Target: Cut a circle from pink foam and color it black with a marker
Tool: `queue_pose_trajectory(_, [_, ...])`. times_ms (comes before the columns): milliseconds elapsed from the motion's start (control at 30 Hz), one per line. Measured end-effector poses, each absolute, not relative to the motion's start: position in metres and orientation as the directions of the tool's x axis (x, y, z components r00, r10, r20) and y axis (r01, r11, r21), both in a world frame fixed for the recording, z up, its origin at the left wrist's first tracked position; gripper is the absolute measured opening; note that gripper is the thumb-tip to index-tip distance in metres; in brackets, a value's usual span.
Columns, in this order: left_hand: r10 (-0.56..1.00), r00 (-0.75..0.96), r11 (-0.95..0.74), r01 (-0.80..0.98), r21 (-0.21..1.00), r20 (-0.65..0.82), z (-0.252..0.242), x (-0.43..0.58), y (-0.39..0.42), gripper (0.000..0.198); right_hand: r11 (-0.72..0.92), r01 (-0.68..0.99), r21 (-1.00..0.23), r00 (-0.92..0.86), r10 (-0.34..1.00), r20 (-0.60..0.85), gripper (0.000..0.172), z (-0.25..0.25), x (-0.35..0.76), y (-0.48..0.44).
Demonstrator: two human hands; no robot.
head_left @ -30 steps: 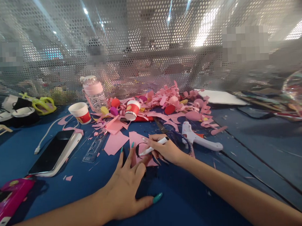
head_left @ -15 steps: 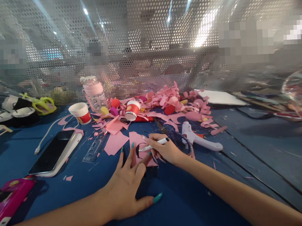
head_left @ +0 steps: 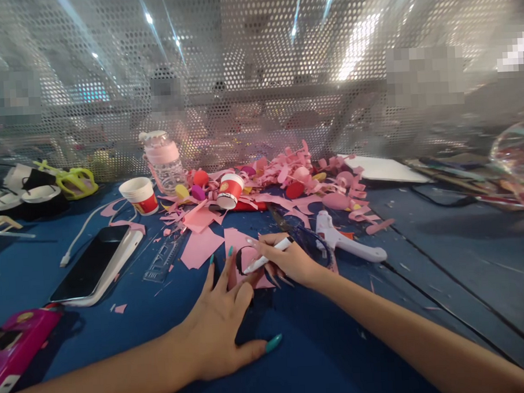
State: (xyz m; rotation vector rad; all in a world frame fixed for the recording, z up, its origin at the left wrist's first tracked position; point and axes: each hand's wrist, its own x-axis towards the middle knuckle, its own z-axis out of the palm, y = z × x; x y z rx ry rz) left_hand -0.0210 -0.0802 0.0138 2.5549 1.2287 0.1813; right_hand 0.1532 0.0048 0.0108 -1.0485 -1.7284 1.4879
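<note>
A piece of pink paper [head_left: 234, 238] lies flat on the blue table, with a thick black curved line [head_left: 239, 259] drawn on it. My right hand [head_left: 291, 259] grips a white marker [head_left: 268, 256], its tip low against the paper by the lower end of that curve. Fingers spread, my left hand [head_left: 226, 314] rests on the paper's left and lower edge and on the table; its thumb points right. Another cut pink sheet [head_left: 201, 247] lies just left of the marked one. Part of the drawn line is hidden by my hands.
Behind stand a heap of pink paper scraps [head_left: 287, 169], a tipped paper cup [head_left: 230, 192], upright cups [head_left: 139, 196] and a bottle [head_left: 162, 160]. A white glue gun [head_left: 346, 242] lies right, its cable trailing. Left are a phone [head_left: 93, 264] and a clear stencil [head_left: 161, 260].
The marker tip has moved slightly down and right along the curve, and the black line reaches further round at the top. My left hand stays in place.
</note>
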Motion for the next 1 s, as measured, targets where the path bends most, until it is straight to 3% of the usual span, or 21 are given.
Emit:
queue_pose_trajectory(167, [0.791,0.612,-0.578,0.749,0.325,-0.006,0.0133,-0.0202,-0.0808,0.083,0.089,0.116,-0.989,-0.374,0.927,0.04,0.041,0.0089,0.151,0.0064])
queue_pose_trajectory(400, [0.784,0.62,-0.58,0.751,0.315,-0.035,0.0159,-0.0202,-0.0802,0.083,0.053,0.174,-0.983,-0.482,0.875,-0.038,0.043,0.014,0.1525,0.0036])
queue_pose_trajectory(600, [0.782,0.621,-0.578,0.752,0.316,-0.046,0.0158,-0.0206,-0.0805,0.083,0.071,0.107,-0.992,-0.331,0.943,0.032,0.04,0.0113,0.15,0.0059])
queue_pose_trajectory(800, [0.778,0.626,-0.582,0.752,0.311,-0.056,0.0162,-0.021,-0.0801,0.082,0.029,0.187,-0.982,-0.476,0.877,-0.065,0.043,0.0104,0.1532,0.0061])
queue_pose_trajectory(1000, [0.777,0.629,-0.587,0.741,0.327,-0.03,0.0136,-0.0215,-0.0795,0.083,0.063,0.082,-0.995,-0.33,0.943,0.032,0.043,0.0095,0.1495,0.0066])
